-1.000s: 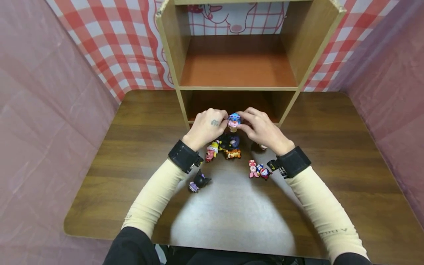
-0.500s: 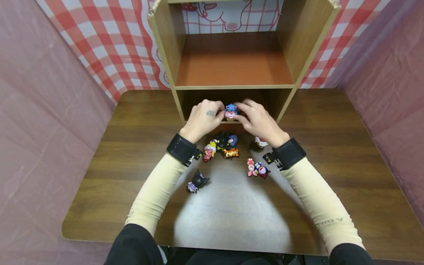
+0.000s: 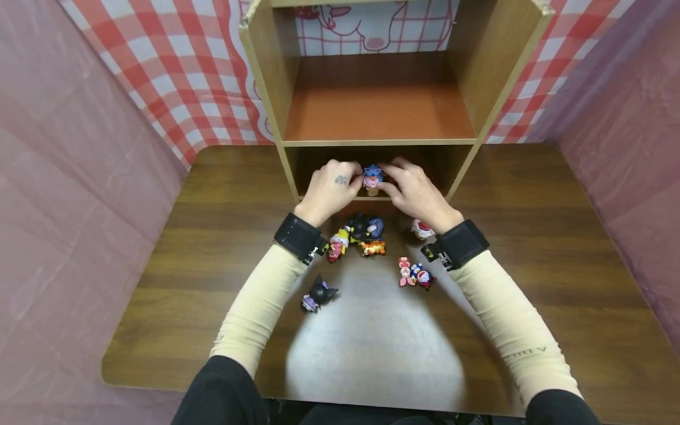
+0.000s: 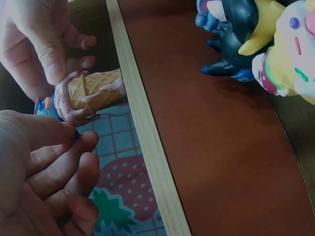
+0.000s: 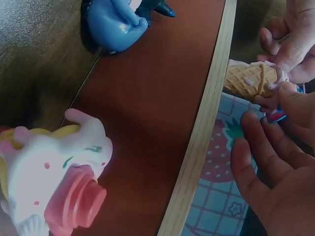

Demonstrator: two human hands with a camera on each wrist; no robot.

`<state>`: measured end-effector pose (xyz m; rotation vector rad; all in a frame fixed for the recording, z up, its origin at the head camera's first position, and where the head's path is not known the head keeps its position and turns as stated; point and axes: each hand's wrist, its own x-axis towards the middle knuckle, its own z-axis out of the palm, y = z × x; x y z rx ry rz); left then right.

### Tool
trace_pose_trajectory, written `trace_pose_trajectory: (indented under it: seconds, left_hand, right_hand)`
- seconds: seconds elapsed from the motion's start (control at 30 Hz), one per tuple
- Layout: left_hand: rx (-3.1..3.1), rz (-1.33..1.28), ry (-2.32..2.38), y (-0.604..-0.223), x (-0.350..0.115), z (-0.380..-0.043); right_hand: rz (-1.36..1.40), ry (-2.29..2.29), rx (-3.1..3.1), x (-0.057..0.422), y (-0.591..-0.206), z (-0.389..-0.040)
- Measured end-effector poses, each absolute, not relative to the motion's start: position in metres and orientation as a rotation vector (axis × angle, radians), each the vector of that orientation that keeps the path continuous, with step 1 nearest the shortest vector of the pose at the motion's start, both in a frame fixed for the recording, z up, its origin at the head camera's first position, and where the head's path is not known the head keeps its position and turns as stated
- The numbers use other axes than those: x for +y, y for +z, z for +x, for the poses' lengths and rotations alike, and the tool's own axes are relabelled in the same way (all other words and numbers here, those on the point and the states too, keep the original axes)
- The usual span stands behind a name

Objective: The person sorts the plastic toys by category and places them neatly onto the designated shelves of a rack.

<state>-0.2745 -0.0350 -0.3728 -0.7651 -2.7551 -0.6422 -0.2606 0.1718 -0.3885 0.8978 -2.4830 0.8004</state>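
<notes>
A small figurine (image 3: pixel 373 177) with a blue head, glasses and an ice-cream-cone base stands at the front edge of the bookcase's lower compartment. My left hand (image 3: pixel 336 188) pinches its left side between thumb and fingertips. From the right, my right hand (image 3: pixel 417 188) pinches it too. In the left wrist view the waffle cone (image 4: pixel 97 89) meets the pale shelf edge (image 4: pixel 147 132), its head between both hands. The right wrist view shows the cone (image 5: pixel 248 79) beside the shelf edge, with the right hand's lower fingers spread. Part of the head is hidden by fingers.
Figurines lie just before the bookcase: a black-and-blue one (image 3: pixel 366 226), a tiger-like orange one (image 3: pixel 373 247), a yellow-and-pink one (image 3: pixel 338 243), a red-and-white one (image 3: pixel 422 229). Nearer are a black one (image 3: pixel 320 293) and a pink-and-blue cluster (image 3: pixel 414 274). The upper shelf (image 3: pixel 379 112) is above.
Both hands have moved forward together with the cone figurine, from above the figurines before the bookcase to the lower compartment's front edge. Over the last half second they have barely shifted.
</notes>
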Motion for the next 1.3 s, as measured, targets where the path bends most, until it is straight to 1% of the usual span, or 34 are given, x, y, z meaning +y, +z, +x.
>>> trace_pose_trajectory:
  seconds: [0.5, 0.9, 1.3]
  left_hand:
    - [-2.775, -0.687, -0.579, -0.376, -0.034, -0.281]
    - [-2.798, -0.585, -0.873, -0.379, -0.033, -0.286]
    - [-2.814, -0.577, -0.928, -0.38, -0.033, -0.288]
  right_hand:
    - [0.758, 0.799, -2.582, 0.169, -0.39, -0.272]
    - [0.695, 0.867, -2.608, 0.169, -0.391, -0.276]
    - [0.634, 0.976, -2.691, 0.169, -0.389, -0.276]
